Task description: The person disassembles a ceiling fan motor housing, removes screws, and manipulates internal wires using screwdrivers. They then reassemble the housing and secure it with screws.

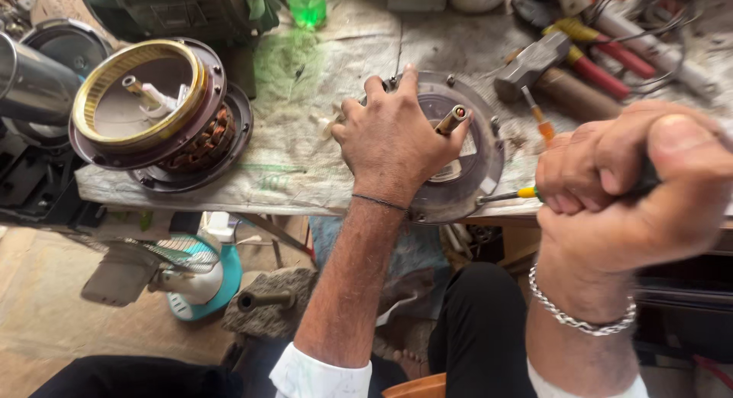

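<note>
Our left hand lies palm-down, fingers spread, pressing on the round grey motor cover at the near edge of the desk. The cover's shaft sticks up between thumb and index finger. Our right hand is fisted around a screwdriver with a yellow collar; its tip meets the cover's rim on the right side. Left of that sits the wound stator with brass-coloured ring, well apart from the cover. A hammer and red-handled pliers lie behind on the desk. A small teal fan stands on the floor below.
</note>
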